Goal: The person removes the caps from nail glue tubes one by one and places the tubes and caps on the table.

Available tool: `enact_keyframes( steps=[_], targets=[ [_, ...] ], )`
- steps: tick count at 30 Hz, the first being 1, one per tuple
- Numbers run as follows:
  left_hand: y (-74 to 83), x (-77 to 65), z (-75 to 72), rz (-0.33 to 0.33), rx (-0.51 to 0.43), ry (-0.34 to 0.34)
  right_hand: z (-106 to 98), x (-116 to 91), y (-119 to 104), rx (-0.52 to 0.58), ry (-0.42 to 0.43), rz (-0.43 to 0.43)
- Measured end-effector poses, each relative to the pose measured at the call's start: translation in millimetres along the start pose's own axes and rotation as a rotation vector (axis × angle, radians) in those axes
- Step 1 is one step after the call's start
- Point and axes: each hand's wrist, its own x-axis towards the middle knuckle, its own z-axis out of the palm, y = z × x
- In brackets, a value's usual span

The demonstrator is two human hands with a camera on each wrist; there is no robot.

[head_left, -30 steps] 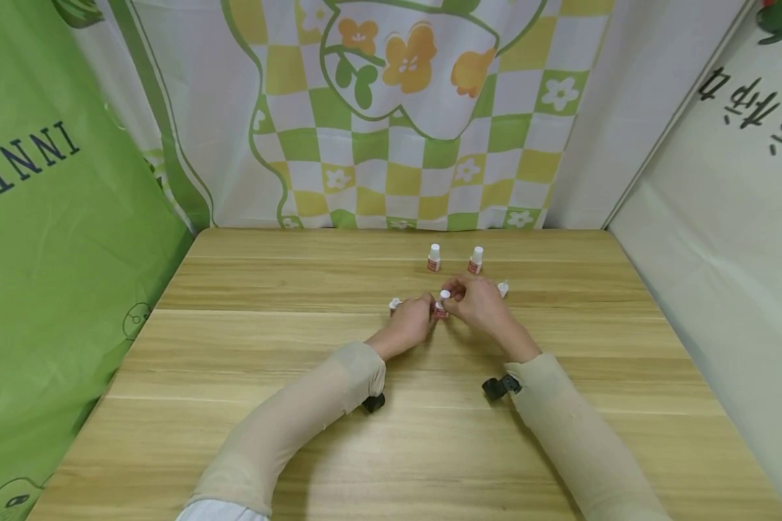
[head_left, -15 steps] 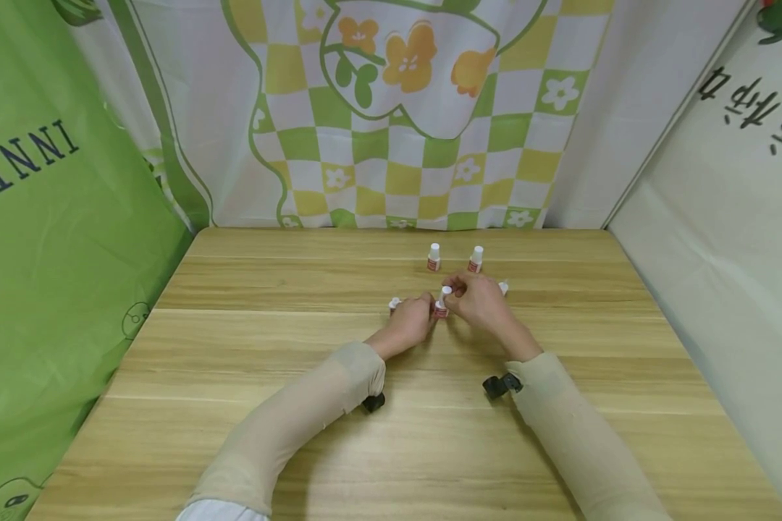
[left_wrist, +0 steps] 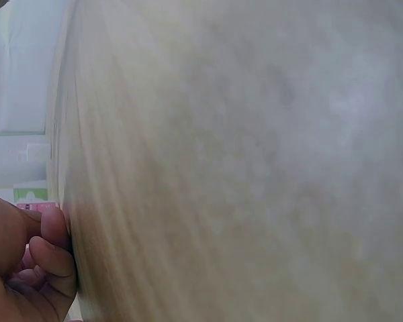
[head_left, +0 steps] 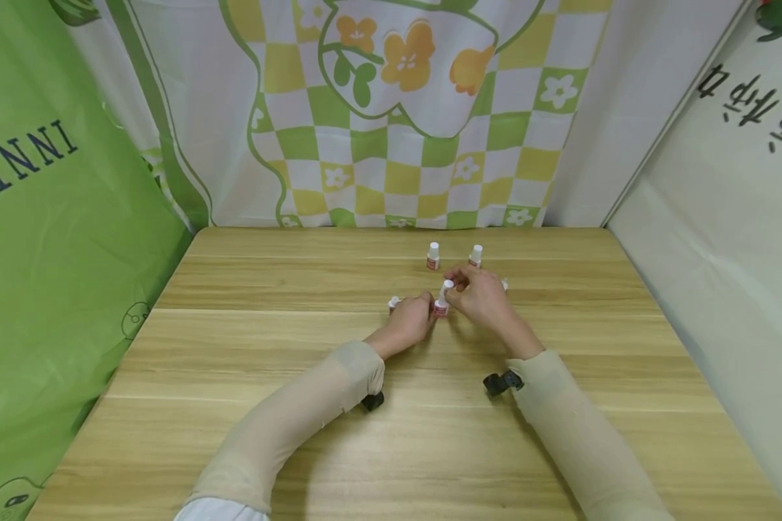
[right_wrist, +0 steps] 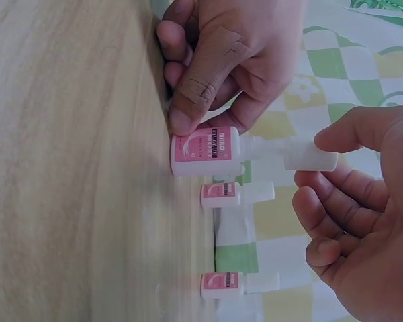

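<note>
My left hand point(head_left: 410, 320) pinches a small nail glue bottle point(right_wrist: 205, 153) with a pink label, low at the tabletop, thumb against its side. In the right wrist view the bottle's white cap point(right_wrist: 309, 154) stands off its neck, with a pale thin part between them. The thumb and fingers of my right hand point(head_left: 485, 297) pinch that cap above the bottle. The left wrist view shows the curled fingers point(left_wrist: 50, 258) of my left hand close to the wood, and a bit of the pink label point(left_wrist: 37, 206) past them.
Two capped bottles of the same kind stand behind, one left point(head_left: 433, 257) and one right point(head_left: 475, 255). A white-topped bottle point(head_left: 394, 304) shows partly behind my left hand. A small white thing point(head_left: 505, 285) peeks out beyond my right hand. Printed curtains point(head_left: 404, 166) border the wooden table point(head_left: 287, 282).
My right hand has risen slightly with the cap, widening the distance between cap and bottle. My left hand and the bottle have stayed in place.
</note>
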Motion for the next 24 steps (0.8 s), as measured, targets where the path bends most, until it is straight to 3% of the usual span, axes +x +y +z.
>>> enact_keyframes(
  steps=[15, 24],
  targets=[
    [-1.8, -0.5, -0.9, -0.013, -0.016, -0.002, -4.6, 0.2, -2.8, 0.023, 0.032, -0.028],
    [-4.5, -3.7, -1.8, -0.037, -0.087, -0.030, -8.3, 1.8, 0.2, 0.038, 0.038, -0.040]
  ],
)
